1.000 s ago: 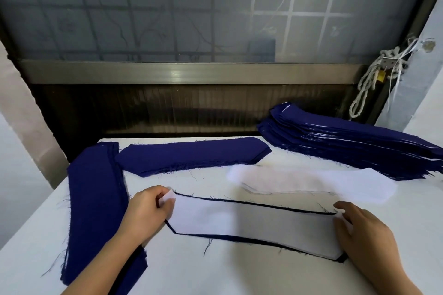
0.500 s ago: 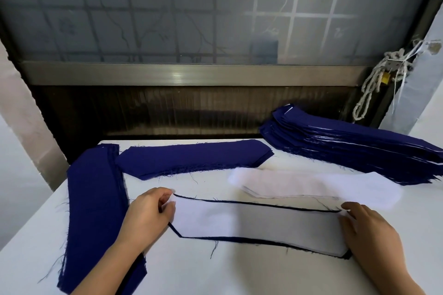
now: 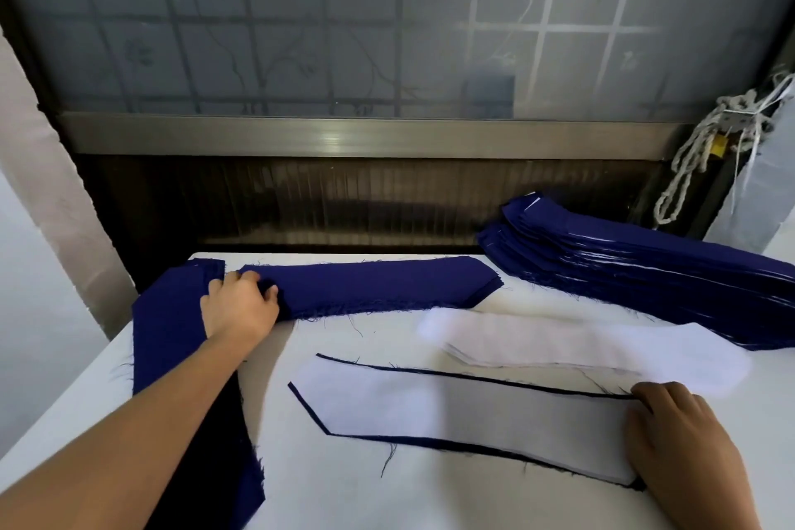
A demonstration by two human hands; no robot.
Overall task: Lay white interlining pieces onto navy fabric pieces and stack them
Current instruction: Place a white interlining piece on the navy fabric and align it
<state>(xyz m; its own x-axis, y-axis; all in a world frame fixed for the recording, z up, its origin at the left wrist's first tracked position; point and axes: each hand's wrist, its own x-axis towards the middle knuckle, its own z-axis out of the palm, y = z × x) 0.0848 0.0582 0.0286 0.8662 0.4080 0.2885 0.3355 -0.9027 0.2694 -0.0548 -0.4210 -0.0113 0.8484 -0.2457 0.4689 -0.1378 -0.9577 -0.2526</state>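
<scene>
A white interlining piece [image 3: 473, 417] lies on a navy fabric piece whose edge [image 3: 430, 440] shows as a thin dark border, near the table's front. My right hand [image 3: 684, 443] rests on its right end, fingers bent over the cloth. My left hand [image 3: 238, 303] has reached to the far left and grips the left end of a navy piece [image 3: 378, 284] lying across the back of the table. More white interlining pieces [image 3: 580, 344] lie in a loose pile behind the paired piece.
A tall stack of navy pieces [image 3: 645, 271] with white edges between layers sits at the back right. Another navy pile [image 3: 172, 336] runs along the left edge under my left forearm. The white table [image 3: 387, 495] ends at a dark window wall; rope [image 3: 705, 151] hangs at right.
My left hand left the paired piece's left end and moved up and left to the navy piece at the back, gripping its end. My right hand stayed on the right end.
</scene>
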